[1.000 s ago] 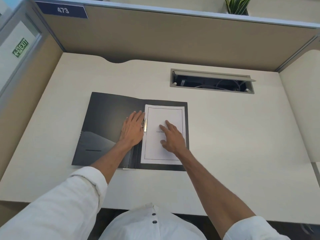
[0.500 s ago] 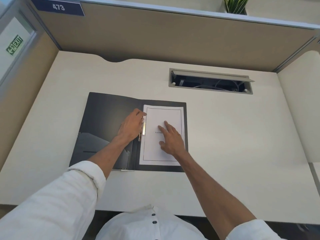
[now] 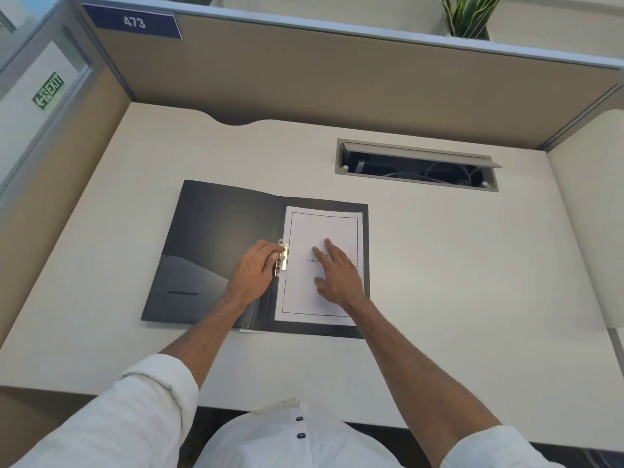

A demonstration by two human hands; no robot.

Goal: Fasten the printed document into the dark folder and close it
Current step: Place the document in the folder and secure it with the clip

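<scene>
A dark folder (image 3: 216,231) lies open flat on the desk. The white printed document (image 3: 324,228), with a thin black border, rests on the folder's right half. A metal clip (image 3: 283,258) sits at the spine along the paper's left edge. My left hand (image 3: 253,271) lies on the folder's left half with its fingers curled onto the clip. My right hand (image 3: 337,275) presses flat on the middle of the document, fingers spread.
The pale desk (image 3: 439,265) has a cable hatch (image 3: 417,165) with its lid raised at the back right. Beige partition walls (image 3: 337,82) enclose the back and both sides. A potted plant (image 3: 467,16) stands beyond the back partition.
My left hand's fingers have curled from flat on the folder onto the metal clip. The right hand stays pressed on the document.
</scene>
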